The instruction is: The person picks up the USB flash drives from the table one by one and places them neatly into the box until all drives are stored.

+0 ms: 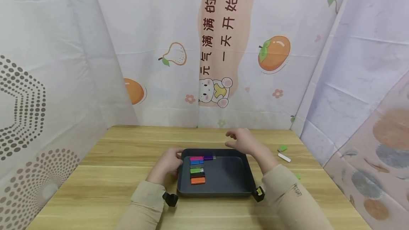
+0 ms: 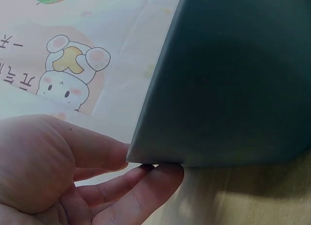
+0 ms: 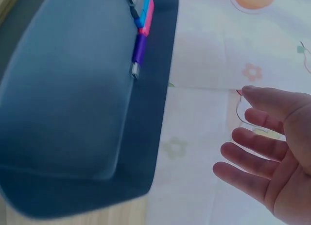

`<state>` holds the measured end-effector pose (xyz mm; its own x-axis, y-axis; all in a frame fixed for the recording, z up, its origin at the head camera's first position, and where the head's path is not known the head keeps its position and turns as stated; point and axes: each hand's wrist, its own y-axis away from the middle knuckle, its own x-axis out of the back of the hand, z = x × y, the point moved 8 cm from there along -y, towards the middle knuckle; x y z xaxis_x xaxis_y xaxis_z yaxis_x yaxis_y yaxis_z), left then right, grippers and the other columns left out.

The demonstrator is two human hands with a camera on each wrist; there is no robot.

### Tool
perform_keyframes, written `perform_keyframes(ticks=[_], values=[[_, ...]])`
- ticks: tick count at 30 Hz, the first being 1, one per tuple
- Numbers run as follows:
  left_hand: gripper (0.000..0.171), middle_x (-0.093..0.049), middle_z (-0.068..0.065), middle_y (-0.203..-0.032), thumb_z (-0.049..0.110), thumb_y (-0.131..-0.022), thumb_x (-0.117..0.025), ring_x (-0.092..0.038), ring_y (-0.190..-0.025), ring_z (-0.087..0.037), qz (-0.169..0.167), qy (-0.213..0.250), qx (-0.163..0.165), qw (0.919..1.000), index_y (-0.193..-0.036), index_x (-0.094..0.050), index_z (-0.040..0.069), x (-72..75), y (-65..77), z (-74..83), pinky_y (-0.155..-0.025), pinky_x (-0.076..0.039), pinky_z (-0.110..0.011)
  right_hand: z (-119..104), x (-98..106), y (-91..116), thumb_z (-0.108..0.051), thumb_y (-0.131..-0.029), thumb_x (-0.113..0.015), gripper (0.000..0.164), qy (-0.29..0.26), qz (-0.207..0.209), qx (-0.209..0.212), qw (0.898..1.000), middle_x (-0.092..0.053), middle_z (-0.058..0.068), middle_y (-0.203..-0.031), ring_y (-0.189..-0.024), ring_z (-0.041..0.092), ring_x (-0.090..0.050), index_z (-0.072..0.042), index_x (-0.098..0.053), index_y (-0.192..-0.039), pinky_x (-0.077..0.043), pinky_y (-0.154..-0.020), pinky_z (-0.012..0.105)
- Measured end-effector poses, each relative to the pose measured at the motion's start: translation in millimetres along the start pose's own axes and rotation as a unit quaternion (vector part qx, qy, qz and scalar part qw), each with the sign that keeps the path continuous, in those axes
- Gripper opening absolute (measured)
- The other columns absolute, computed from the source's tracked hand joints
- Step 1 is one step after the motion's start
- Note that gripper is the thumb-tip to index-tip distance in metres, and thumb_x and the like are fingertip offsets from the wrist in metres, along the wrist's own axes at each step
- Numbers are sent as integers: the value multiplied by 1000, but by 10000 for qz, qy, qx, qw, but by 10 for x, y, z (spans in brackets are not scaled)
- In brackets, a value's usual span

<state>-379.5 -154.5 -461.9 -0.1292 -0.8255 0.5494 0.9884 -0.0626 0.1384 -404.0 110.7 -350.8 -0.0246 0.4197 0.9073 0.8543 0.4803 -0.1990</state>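
Dark grey, the tray (image 1: 225,176) sits on the table (image 1: 127,173), memory sticks (image 1: 195,170) along its left side, the left hand (image 1: 170,161) pinching it near the far left corner. An uneven lift there could slide the sticks rightward; the right hand (image 1: 243,140), fingers loosely parted and holding nothing, could knock the far rim if lowered.

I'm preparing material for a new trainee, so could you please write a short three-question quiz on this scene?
1. Which hand grips the dark tray?
2. True or false: the right hand is pinching a stick.
3. In the head view, which stick lies closest to the tray's near edge: (a) pink, (b) purple, (c) orange?

Key:
1. The left hand.
2. False; the right hand holds nothing.
3. c, the orange stick.
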Motion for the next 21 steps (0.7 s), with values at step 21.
perform_keyframes(ticks=[21], values=[[50,-64,-21,-115,-6,-93,-59,-65,-83,-26,73,102,39,9999,-143,-57,3,4,39,26,-54,-58,-36,686,467,382,-35,-93,-73,74,-150,5,-988,9950,-47,30,-147,-134,50,-43,5,-45,-149,-38,-106,64]])
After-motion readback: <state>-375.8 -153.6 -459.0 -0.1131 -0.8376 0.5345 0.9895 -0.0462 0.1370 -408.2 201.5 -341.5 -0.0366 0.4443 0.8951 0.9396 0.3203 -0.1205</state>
